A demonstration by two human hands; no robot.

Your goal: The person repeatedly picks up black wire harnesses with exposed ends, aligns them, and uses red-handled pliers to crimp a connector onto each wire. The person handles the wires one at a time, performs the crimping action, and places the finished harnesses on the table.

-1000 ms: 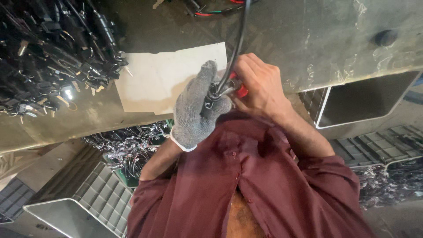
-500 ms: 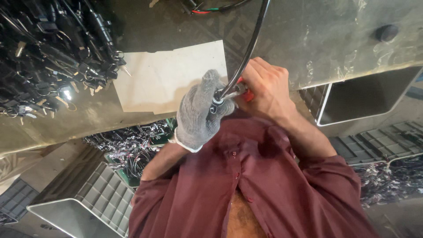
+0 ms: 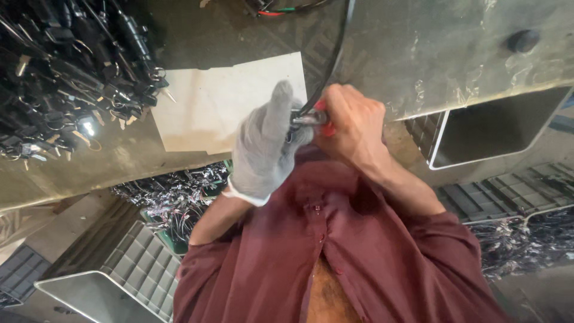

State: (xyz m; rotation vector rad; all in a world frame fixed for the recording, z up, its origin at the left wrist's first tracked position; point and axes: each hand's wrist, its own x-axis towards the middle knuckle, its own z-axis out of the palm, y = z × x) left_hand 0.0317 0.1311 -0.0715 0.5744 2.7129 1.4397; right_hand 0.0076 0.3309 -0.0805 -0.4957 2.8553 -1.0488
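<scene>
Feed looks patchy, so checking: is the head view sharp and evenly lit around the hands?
Head view: hands sharp, left hand gloved, right hand bare, both on the black cable; glare on a bright spot in the key pile; worn bench top shines unevenly; wide-angle bending at edges.

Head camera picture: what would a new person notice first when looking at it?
First, the two hands meeting in the middle: the left hand in a grey knit glove and the bare right hand, gripping a red-handled tool on the end of a black cable that runs up out of view. Behind them a pale cardboard sheet lies on the workbench. At upper left is a dark heap of keys and cable parts.
</scene>
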